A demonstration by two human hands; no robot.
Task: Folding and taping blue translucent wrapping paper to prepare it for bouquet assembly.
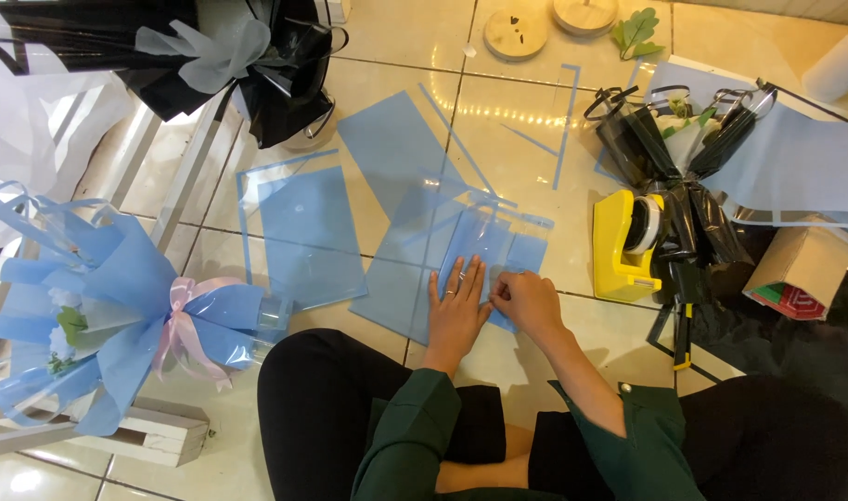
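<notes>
Left hand (457, 311) flat on blue sheet (487, 250); right hand (524, 299) pinching its edge.

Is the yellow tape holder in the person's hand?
No, the yellow tape holder sits on the floor, apart from both hands pressing the blue sheet.

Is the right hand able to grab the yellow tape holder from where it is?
Probably yes. The right hand rests on the blue wrapping sheet, and the yellow tape holder stands just to its right on the floor tiles. Only bare tile lies between them, with nothing blocking the way.
</notes>
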